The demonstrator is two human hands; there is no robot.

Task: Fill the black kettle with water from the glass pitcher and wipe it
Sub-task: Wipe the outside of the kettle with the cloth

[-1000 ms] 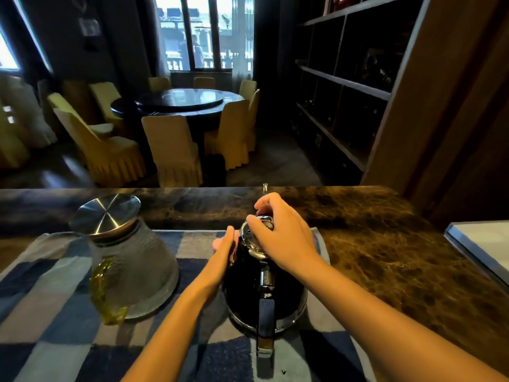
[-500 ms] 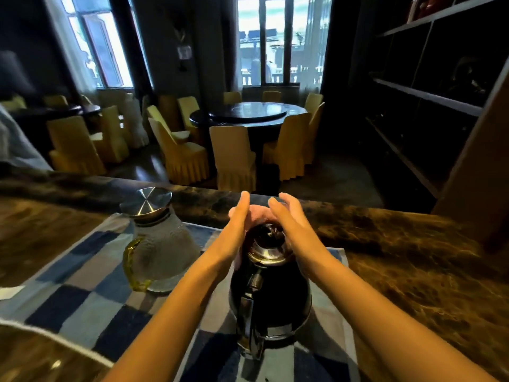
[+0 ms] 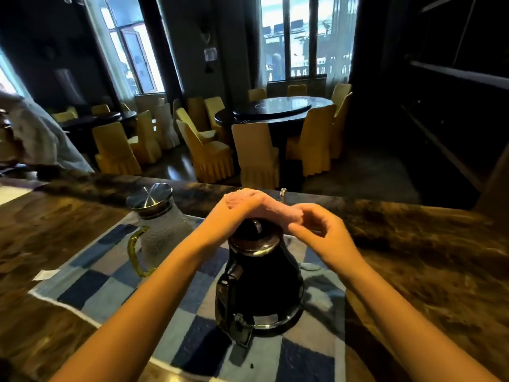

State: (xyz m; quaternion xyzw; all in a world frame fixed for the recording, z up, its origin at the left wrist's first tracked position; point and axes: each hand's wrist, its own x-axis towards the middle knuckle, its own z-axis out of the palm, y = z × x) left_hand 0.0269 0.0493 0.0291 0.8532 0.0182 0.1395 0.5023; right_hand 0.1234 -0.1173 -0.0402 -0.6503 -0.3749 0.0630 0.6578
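fig.: wiping stage, judged. the black bell-shaped kettle w/ chrome collar (image 3: 260, 282) stands upright w/ lid shut on the blue-and-grey checked cloth mat (image 3: 110, 288), handle toward the viewer. a pink folded towel (image 3: 264, 206) lies across the kettle's lid; left hand (image 3: 234, 213) is closed over the towel's left end, right hand (image 3: 316, 232) pinches its right end w/ curled fingers. the frosted glass pitcher w/ steel lid and amber handle (image 3: 162, 232) stands capped just left of the kettle, apart from it, so pouring looks done, though the water level inside the kettle is hidden. left to do, prob.: wipe lid, body and base. around the kettle: dark marbled surface (image 3: 413, 257) under the mat; a white paper slip (image 3: 45, 274) far left of it; a small metal fitting (image 3: 283, 193) just behind; yellow-covered chairs (image 3: 256, 158) and a round dark table (image 3: 281, 110) well beyond. nothing blocks the wipe; the pitcher is the nearest thing to knock.
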